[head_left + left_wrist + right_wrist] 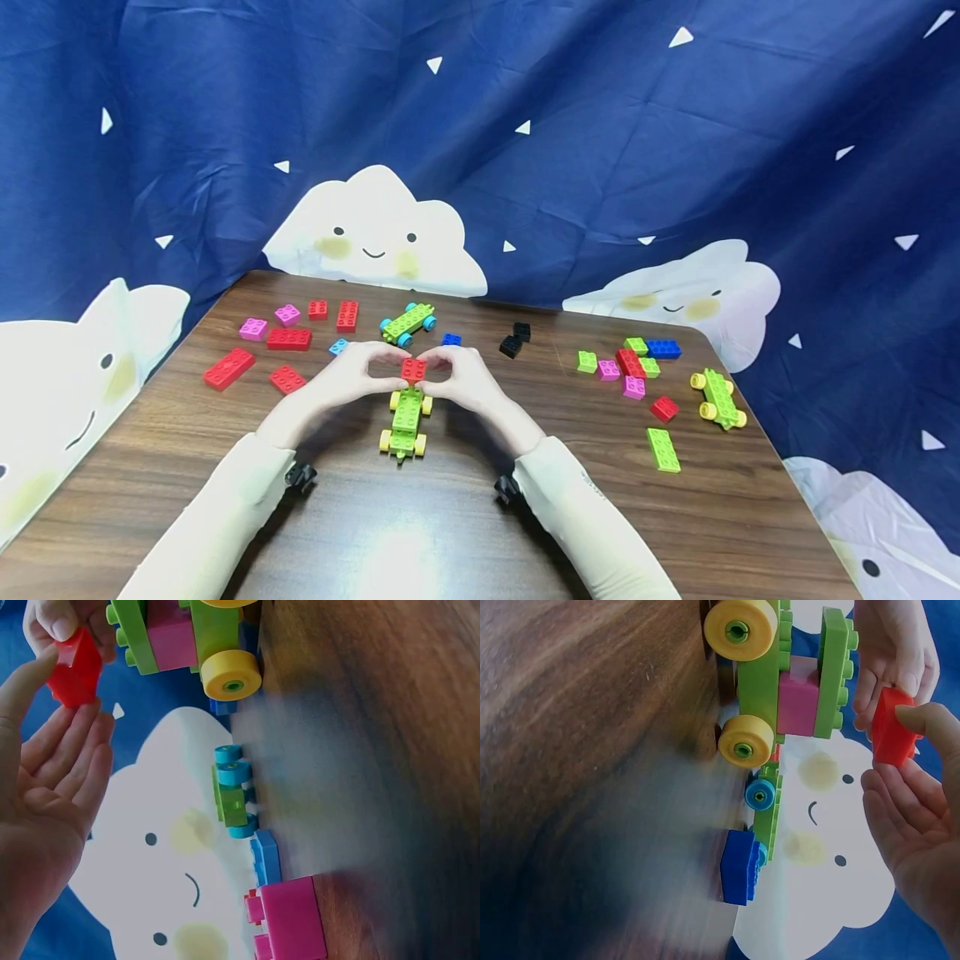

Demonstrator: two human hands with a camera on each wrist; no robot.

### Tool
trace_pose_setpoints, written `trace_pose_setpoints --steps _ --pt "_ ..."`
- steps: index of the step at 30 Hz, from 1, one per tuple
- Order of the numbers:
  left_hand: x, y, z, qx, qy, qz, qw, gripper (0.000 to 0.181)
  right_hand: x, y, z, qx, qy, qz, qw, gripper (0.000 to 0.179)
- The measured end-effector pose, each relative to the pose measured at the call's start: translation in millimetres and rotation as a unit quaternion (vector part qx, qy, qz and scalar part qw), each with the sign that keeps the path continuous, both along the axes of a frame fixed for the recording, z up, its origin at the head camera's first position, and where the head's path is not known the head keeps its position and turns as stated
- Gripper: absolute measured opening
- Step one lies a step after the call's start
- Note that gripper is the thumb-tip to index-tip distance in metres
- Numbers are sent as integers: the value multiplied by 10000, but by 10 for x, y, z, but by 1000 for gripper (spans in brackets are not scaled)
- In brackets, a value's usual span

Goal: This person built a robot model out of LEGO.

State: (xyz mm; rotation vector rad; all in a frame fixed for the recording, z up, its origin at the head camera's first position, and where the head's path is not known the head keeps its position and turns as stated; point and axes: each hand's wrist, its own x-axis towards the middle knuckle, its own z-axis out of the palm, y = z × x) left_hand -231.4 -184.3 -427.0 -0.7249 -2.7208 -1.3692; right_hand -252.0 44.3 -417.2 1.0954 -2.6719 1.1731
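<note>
In the head view a red brick [413, 369] is held between both hands, above and just behind a lime-green toy car [407, 417] with yellow wheels. My left hand [356, 377] pinches the brick from the left with thumb and fingers. From the other side my right hand [467, 380] pinches it too. The left wrist view shows the red brick [77, 671] raised clear of the car. A pink brick [798, 701] stands on the car's base, and a green plate [832, 671] lies across its top.
Left on the wooden table [480, 533] lie several red bricks [289, 339] and pink bricks [253, 329]. A green car with blue wheels [408, 323] stands behind the hands, near black bricks [512, 346]. To the right are mixed bricks [631, 363] and another yellow-wheeled car [720, 398].
</note>
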Motion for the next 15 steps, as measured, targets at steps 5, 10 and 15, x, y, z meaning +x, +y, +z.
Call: trace_pose_setpoints --steps 5,10,15 --pt "14 -9 8 -67 30 -83 9999 41 36 6 15 81 -52 63 9999 32" --pt "21 -16 2 -170 4 -221 9996 39 56 18 -4 111 -169 203 9996 33" --pt "17 -23 -8 -299 -109 -305 9990 39 60 19 -27 216 -217 259 9992 33"
